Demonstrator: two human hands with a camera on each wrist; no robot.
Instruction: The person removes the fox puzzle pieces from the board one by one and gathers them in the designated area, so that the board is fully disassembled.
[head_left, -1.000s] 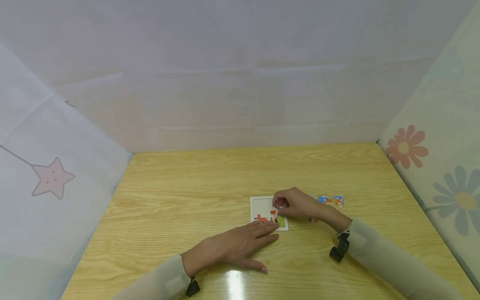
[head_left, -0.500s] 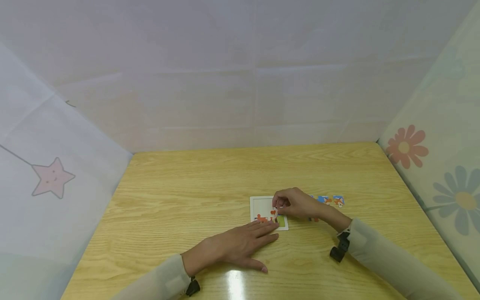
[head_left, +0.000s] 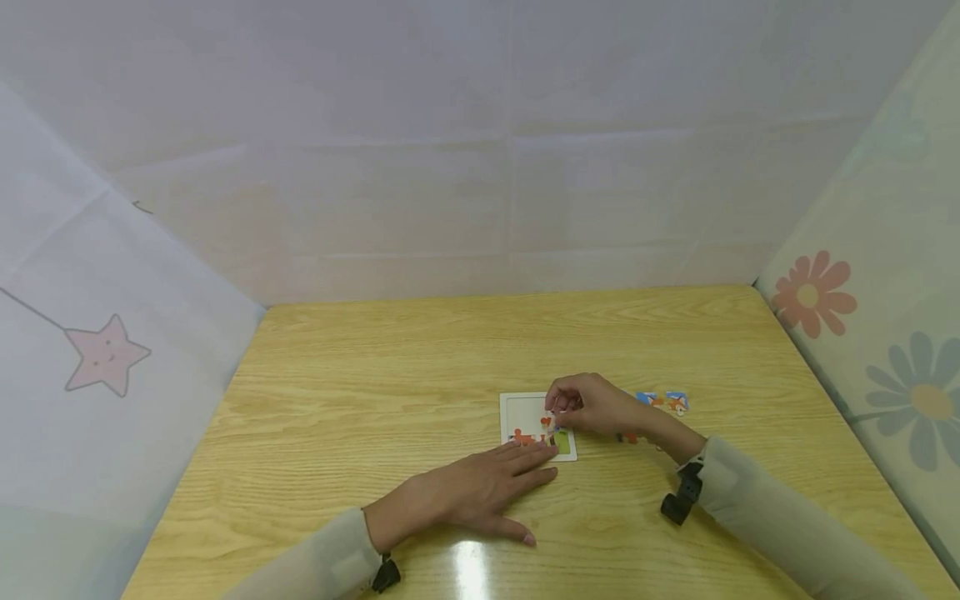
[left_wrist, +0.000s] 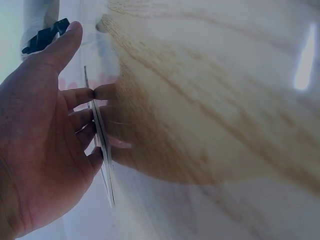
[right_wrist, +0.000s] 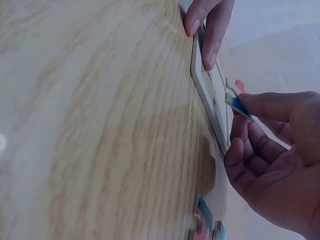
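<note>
A white-framed puzzle board (head_left: 523, 411) lies flat on the table in the head view. Orange and green pieces fill part of its near side. My left hand (head_left: 483, 493) rests with fairly straight fingers, its fingertips on the near edge of the board and its thumb spread on the table. My right hand (head_left: 592, 405) pinches a puzzle piece between thumb and fingers over the board's right side. In the right wrist view this puzzle piece (right_wrist: 239, 104), blue and green on its face, is tilted above the board. The right fingers partly hide it in the head view.
Loose puzzle pieces (head_left: 677, 402) lie right of the board, some partly covered by the right hand and wrist. The wooden table (head_left: 390, 358) meets pale cloth walls at its back and sides.
The right hand and its pinched puzzle piece have shifted very slightly upward in the head view. The left hand has stayed in place on the board.
</note>
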